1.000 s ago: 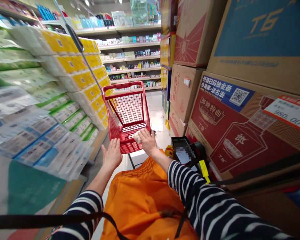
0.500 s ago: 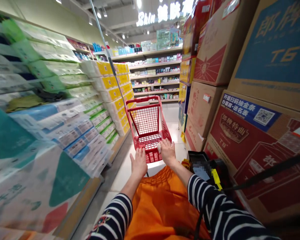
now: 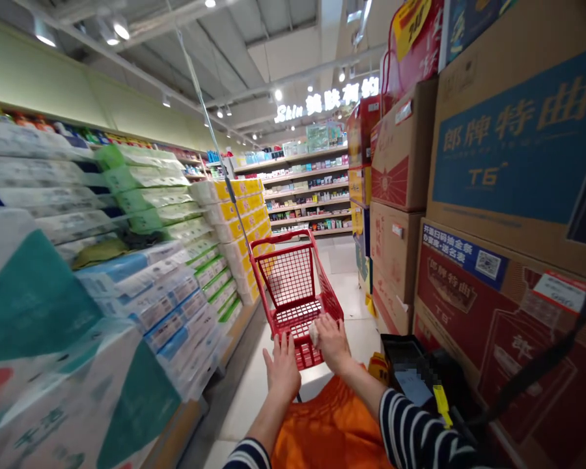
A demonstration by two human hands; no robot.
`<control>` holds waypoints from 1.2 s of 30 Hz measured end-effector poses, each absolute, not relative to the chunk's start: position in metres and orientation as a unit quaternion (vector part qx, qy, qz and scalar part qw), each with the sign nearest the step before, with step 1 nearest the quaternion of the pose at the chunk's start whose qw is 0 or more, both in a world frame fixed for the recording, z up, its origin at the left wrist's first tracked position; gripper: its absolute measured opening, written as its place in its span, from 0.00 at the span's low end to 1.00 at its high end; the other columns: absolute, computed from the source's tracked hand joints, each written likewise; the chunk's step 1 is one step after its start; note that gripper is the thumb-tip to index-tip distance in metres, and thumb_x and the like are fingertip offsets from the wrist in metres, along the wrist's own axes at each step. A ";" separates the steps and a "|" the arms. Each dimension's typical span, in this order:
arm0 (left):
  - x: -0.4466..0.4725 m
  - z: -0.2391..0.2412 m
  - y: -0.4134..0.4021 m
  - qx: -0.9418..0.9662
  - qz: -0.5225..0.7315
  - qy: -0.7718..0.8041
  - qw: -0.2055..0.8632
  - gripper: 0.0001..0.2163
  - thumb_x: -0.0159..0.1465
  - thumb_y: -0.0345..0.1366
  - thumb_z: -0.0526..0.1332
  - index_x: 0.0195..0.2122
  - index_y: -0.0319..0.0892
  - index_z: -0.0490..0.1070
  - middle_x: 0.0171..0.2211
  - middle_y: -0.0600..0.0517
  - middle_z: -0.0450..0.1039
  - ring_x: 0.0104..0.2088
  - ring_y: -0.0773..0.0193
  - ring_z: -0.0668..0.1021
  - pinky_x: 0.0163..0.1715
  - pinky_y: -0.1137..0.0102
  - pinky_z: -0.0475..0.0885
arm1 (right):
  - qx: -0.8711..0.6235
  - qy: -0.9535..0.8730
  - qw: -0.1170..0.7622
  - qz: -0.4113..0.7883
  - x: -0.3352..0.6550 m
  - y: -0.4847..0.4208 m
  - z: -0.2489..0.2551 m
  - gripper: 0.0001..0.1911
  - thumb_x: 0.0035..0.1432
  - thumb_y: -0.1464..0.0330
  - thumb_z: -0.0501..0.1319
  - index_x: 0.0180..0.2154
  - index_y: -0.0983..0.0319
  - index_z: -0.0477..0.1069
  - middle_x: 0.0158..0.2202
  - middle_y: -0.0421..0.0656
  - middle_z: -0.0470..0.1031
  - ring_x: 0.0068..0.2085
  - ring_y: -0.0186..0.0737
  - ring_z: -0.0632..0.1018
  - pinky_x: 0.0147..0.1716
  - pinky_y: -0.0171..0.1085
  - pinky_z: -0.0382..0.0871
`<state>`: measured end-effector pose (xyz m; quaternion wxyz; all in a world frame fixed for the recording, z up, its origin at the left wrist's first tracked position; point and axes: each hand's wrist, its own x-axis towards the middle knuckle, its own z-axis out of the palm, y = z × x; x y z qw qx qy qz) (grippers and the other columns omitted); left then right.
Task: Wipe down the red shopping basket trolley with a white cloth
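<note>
A red shopping cart [image 3: 293, 286] stands in the aisle just ahead of me, its basket bare. My left hand [image 3: 282, 368] lies with fingers stretched out against the cart's near edge. Beside it, my right hand [image 3: 332, 340] rests on the same edge, fingers curled over a small pale wad [image 3: 314, 333] that I cannot name. Striped sleeves cover both forearms. An orange cloth [image 3: 329, 433] hangs in front of my body below the hands.
Stacked packs of tissue paper [image 3: 127, 273] line the left shelf. Tall stacks of cardboard liquor boxes [image 3: 493, 215] wall the right side. A black device with a yellow tag [image 3: 415, 378] sits at my right hip. Product shelves [image 3: 307, 195] close the aisle's far end.
The view has tilted up, showing more ceiling. My left hand has come onto the cart's edge beside the right. The cart has rolled forward along the aisle.
</note>
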<state>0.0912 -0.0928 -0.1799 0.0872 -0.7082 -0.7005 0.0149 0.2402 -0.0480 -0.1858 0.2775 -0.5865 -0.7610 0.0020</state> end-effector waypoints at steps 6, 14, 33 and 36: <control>0.084 -0.184 -0.088 -0.718 0.009 -0.694 0.060 0.37 0.50 0.26 0.49 0.63 0.41 0.43 0.65 0.49 0.38 0.64 0.55 0.44 0.58 0.46 0.45 | -0.535 -0.797 0.280 -0.004 0.234 -0.048 -0.192 0.24 0.59 0.74 0.46 0.54 0.53 0.63 0.59 0.41 0.61 0.60 0.43 0.59 0.58 0.54 0.50; 0.083 -0.199 -0.085 -0.680 -0.040 -0.728 0.073 0.38 0.48 0.23 0.49 0.63 0.39 0.42 0.65 0.49 0.35 0.64 0.57 0.42 0.60 0.51 0.45 | -0.655 -0.693 0.296 -0.056 0.265 -0.039 -0.189 0.24 0.55 0.72 0.51 0.54 0.53 0.64 0.59 0.46 0.60 0.60 0.49 0.61 0.57 0.56 0.53; 0.117 -0.152 -0.068 -0.667 -0.207 -0.713 -0.062 0.18 0.59 0.32 0.49 0.51 0.42 0.65 0.53 0.45 0.67 0.54 0.59 0.67 0.57 0.51 0.50 | -0.516 -0.785 0.340 0.038 0.215 -0.073 -0.185 0.26 0.54 0.75 0.49 0.55 0.59 0.63 0.57 0.46 0.64 0.59 0.42 0.63 0.59 0.49 0.46; 0.124 -0.159 -0.069 -0.669 -0.206 -0.714 -0.020 0.18 0.56 0.31 0.54 0.49 0.41 0.66 0.50 0.46 0.69 0.52 0.58 0.68 0.57 0.51 0.49 | -0.567 -0.746 0.348 0.020 0.230 -0.074 -0.193 0.31 0.49 0.78 0.49 0.56 0.61 0.61 0.61 0.46 0.56 0.61 0.44 0.57 0.59 0.51 0.44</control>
